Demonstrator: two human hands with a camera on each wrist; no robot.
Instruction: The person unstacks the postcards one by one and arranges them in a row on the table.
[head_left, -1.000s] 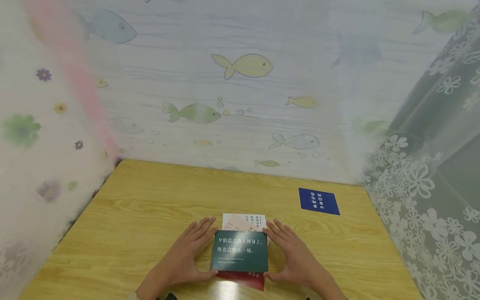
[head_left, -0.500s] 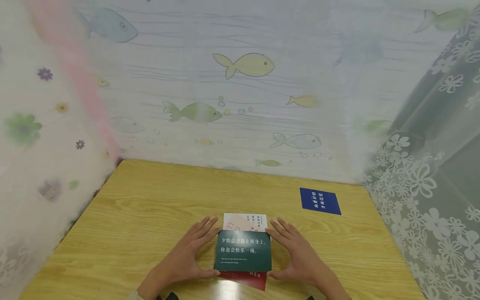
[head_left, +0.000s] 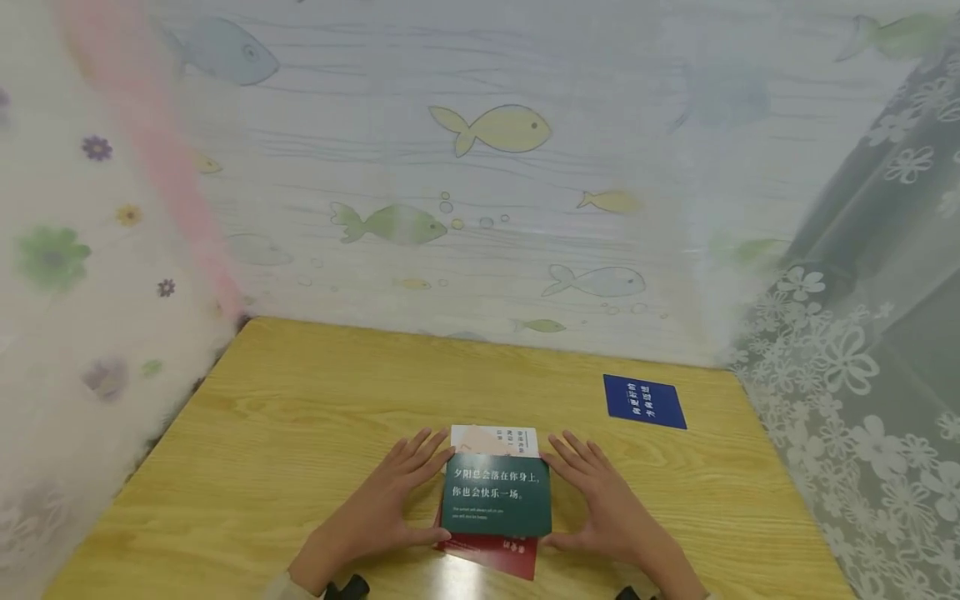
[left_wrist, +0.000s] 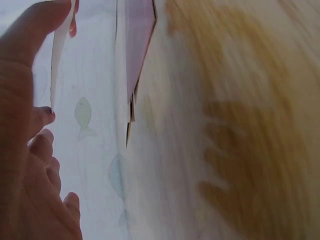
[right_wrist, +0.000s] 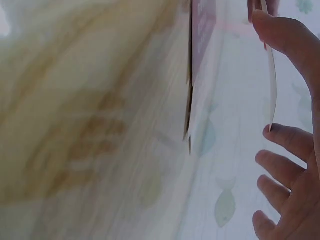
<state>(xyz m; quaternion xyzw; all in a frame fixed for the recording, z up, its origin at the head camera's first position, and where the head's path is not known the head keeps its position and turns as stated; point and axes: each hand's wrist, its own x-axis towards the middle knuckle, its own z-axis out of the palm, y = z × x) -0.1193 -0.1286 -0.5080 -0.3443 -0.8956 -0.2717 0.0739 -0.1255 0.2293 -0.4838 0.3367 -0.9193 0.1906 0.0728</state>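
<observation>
A dark green card [head_left: 497, 495] with white Chinese lettering is held flat between both hands. My left hand [head_left: 382, 504] pinches its left side between thumb and index finger, the other fingers spread. On the opposite side, my right hand [head_left: 611, 508] does the same. Both wrist views show the green card's thin edge [left_wrist: 58, 60] raised over a small stack of cards [right_wrist: 201, 35] on the table. From underneath it, a red card [head_left: 491, 557] shows at the near side and a white card [head_left: 487, 438] with a pinkish print at the far side.
A blue card [head_left: 645, 401] with white lettering lies on the wood-grain table [head_left: 315, 400] at the back right. Behind stands a pale fish-patterned curtain [head_left: 487, 208]; lace cloth [head_left: 840, 367] borders the right side.
Both hands and the green card have shifted slightly right and away from the person. More of the red card shows along the near left side. The blue card stays where it was.
</observation>
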